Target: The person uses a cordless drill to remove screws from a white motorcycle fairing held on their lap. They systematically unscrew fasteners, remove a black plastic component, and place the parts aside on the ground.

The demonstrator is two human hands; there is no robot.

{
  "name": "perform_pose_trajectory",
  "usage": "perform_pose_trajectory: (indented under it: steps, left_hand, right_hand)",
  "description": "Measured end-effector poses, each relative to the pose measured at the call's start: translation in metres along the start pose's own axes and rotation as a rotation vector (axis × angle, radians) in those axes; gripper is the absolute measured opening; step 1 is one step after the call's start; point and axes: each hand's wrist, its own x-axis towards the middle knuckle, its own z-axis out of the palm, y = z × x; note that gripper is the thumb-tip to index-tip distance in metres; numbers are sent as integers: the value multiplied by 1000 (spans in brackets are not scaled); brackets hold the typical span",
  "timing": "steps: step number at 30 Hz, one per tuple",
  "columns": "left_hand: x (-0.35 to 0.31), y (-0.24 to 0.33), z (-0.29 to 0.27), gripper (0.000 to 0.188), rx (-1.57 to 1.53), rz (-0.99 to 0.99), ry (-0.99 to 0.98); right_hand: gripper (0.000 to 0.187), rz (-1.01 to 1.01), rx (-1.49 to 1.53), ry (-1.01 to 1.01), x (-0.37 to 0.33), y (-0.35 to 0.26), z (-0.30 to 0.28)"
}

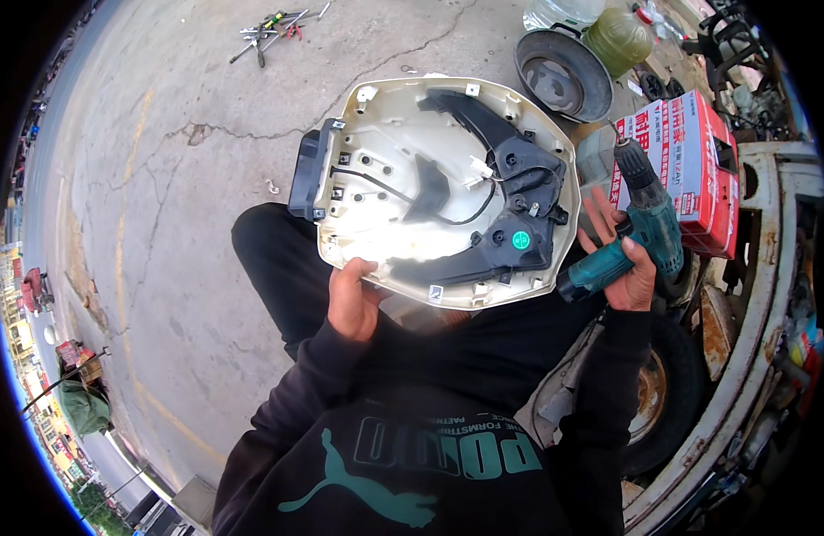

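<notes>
A cream plastic body panel, looking like a scooter fairing, tilts over my lap with its hollow inner side up. Two curved black lamp housings, a thin black cable and a white connector plug sit inside it. My left hand grips the panel's near left rim, thumb on top, fingers hidden underneath. My right hand, just beyond the panel's right edge, holds a teal cordless drill. Its chuck points away from me, and some fingers stretch out behind the drill.
A red and white cardboard box stands right of the drill, beside a rusty metal frame and a wheel. Farther off are a dark metal basin and a jug of yellowish liquid. Hand tools lie on cracked concrete.
</notes>
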Motion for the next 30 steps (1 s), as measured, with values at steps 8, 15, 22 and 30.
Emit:
perform_pose_trajectory:
  steps: [8, 15, 22, 30]
  left_hand:
    - [2, -4, -8, 53, 4, -6, -12]
    - [1, -5, -6, 55, -65, -100, -2]
    - [-2, 12, -4, 62, -79, -168, -111]
    - [0, 19, -15, 69, -101, -125, -115]
  right_hand:
    - [48, -28, -677, 271, -40, -33, 52]
    - [44, 226, -1022, 274, -53, -41, 111]
    - [48, 166, -828, 313, -20, 4, 176]
    - [54, 207, -354, 386, 5, 44, 198]
